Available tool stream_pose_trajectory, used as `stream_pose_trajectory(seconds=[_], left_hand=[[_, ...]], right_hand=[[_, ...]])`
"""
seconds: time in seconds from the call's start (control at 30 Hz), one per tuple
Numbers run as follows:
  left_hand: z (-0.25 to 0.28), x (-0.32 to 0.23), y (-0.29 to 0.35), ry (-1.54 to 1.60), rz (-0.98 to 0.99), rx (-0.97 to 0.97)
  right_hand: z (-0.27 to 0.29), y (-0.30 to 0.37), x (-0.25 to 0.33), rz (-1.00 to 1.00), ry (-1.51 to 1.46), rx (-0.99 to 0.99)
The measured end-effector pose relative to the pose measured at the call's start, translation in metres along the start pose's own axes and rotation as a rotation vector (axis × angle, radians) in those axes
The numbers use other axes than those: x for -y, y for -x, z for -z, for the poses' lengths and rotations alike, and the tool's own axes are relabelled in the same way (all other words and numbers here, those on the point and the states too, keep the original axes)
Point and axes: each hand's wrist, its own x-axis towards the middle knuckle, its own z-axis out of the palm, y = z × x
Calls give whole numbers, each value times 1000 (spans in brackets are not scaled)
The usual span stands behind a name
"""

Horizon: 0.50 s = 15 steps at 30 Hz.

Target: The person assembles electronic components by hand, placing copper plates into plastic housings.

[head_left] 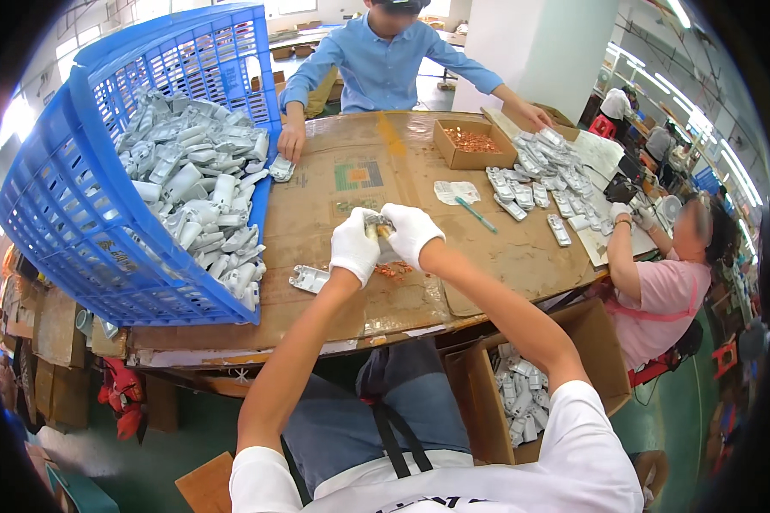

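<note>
Both my hands, in white gloves, meet above the middle of the cardboard-covered table (316, 197). My left hand (353, 246) and my right hand (413, 231) are closed, fingertips together, on a small grey part (379, 229) mostly hidden by the gloves. Beneath them lies a little heap of copper-coloured pieces (393, 271). Beside my left wrist rests a light-grey plastic housing (309, 279), flat on the cardboard.
A tipped blue crate (56, 205) full of housings fills the left. Right of my hands lie a teal pen (476, 215), paper (457, 192), a box of copper pieces (476, 137) and piled housings (549, 162). A cardboard box (592, 342) stands below. Two co-workers sit or stand around the table.
</note>
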Motion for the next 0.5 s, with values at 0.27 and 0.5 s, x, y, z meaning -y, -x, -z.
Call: stream_pose_trajectory(seconds=[0.27,0.5], left_hand=[[-13,-5,-9,35,33,-69],[10,-1,-15,-123,-169,135]], right_hand=[[4,1,1,-66,51,-33],[20,-10,-71,-221,94,3]])
